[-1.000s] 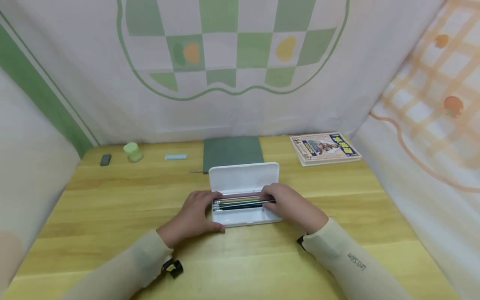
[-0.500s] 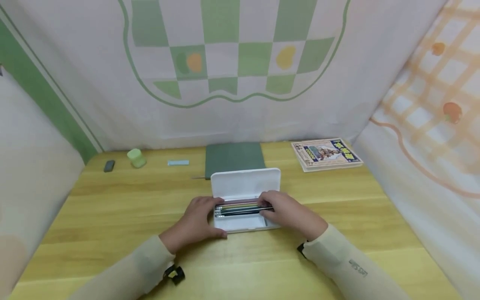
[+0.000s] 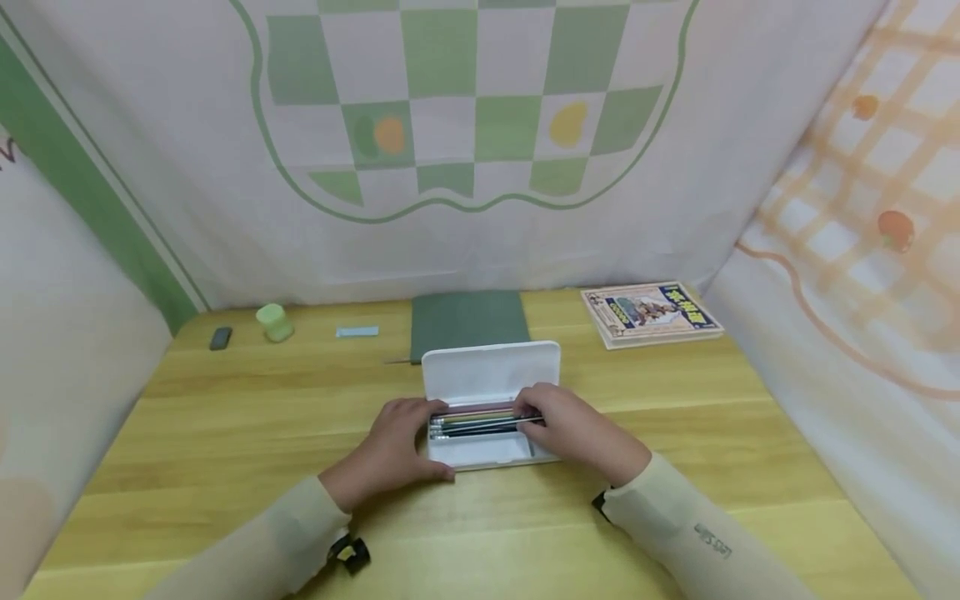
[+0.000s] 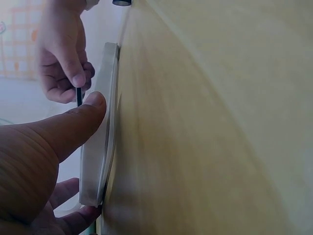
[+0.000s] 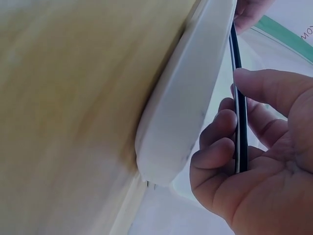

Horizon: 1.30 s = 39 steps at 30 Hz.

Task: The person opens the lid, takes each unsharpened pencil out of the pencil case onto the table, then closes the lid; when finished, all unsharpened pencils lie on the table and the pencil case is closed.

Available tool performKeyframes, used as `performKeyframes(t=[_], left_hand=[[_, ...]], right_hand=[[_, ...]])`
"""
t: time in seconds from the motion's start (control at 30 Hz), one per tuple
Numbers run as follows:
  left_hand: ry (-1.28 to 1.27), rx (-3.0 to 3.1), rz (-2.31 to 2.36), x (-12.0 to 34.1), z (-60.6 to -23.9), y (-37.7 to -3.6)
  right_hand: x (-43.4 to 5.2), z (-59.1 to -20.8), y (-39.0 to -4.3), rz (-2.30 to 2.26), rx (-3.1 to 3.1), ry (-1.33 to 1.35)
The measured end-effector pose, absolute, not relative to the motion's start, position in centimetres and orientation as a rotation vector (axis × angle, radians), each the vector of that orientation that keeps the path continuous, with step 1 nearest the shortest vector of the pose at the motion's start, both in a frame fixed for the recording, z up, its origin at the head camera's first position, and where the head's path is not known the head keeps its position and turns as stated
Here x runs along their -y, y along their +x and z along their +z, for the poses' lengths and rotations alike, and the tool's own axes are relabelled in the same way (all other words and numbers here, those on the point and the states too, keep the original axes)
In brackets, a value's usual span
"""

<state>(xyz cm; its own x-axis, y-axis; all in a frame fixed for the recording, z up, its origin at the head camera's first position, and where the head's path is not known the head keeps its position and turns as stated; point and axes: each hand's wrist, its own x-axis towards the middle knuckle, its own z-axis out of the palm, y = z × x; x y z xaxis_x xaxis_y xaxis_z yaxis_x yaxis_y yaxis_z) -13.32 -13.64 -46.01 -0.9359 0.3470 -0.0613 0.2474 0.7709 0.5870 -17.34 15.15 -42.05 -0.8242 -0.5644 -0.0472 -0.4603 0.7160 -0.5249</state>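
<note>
A white pencil case (image 3: 480, 452) stands with its lid raised near the middle of the table, several pencils (image 3: 480, 422) lying lengthwise in it. At its left end my left hand (image 3: 395, 446) holds it, thumb along the front wall and fingers towards the back. My right hand (image 3: 566, 421) is over the case's right end. Between thumb and curled fingers it pinches a dark pencil (image 5: 239, 112), seen in the right wrist view slanting along the case's top edge. The pencil's far end is hidden near the left hand in that view.
Behind the case lies a dark green notebook (image 3: 470, 318), overlapped by the lid. A comic-covered book (image 3: 652, 315) is at the back right. Along the back left are a light blue strip (image 3: 357, 332), a green wavy-sided object (image 3: 275, 322) and a small dark grey block (image 3: 221, 338).
The head view has tilted up a little, so the table sits lower in it. My right hand has shifted slightly left over the case; the left hand keeps its hold.
</note>
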Motion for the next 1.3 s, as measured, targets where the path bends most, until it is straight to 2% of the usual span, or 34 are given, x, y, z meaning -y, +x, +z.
performKeyframes(t=[0.27,0.5,0.8,1.3], left_hand=[[0.472,-2.799,0.897,13.6,-45.9,-13.6],[0.467,-2.804,0.890,13.7,-45.6,-13.6],[0.450,-2.816,0.893,13.9,-45.3,-13.5],[0.444,-2.793,0.896,13.8,-45.3,-13.2]], right_hand=[[-16.1,-41.5,-16.9,-0.790,-2.779,-0.785],[-19.7,-40.5,-16.4,-0.967,-2.876,-0.713],[-26.1,-38.9,-17.0,-1.103,-2.964,-0.349],[-31.1,-42.2,-19.7,-0.879,-2.819,-0.153]])
